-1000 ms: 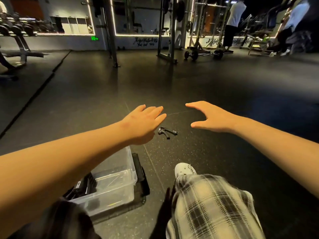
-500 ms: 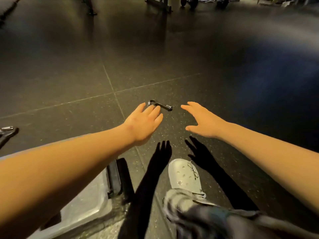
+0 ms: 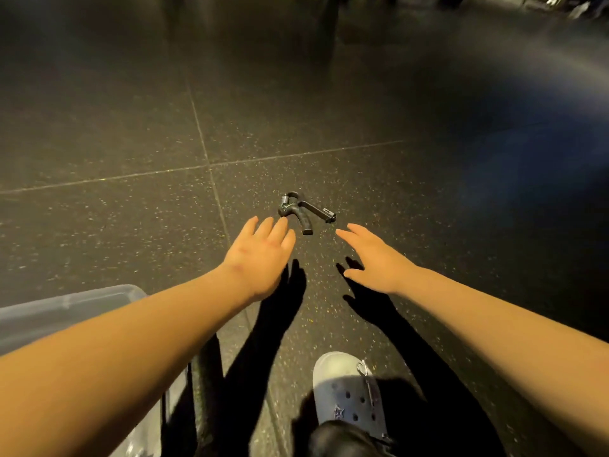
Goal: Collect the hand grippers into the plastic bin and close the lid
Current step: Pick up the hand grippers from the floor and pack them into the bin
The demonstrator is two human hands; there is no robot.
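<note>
A black hand gripper [image 3: 304,211] with a metal spring lies on the dark speckled floor, its two handles spread toward me. My left hand [image 3: 260,255] is stretched out flat just short of it, fingertips close to the near handle, holding nothing. To the right, my right hand [image 3: 374,258] also reaches forward with fingers apart and empty, a little below the gripper's right handle. The clear plastic bin [image 3: 69,306] shows at the lower left, mostly hidden under my left forearm; its contents are out of sight.
A white clog shoe [image 3: 349,390] on my foot points forward at the bottom centre. Floor tile seams [image 3: 211,166] cross ahead of the hand gripper. Dark gym floor stretches away beyond, with equipment bases faintly visible at the top edge.
The view has tilted down toward the floor. Both hands have moved forward and lower toward the hand gripper, which now lies fully visible just beyond their fingertips.
</note>
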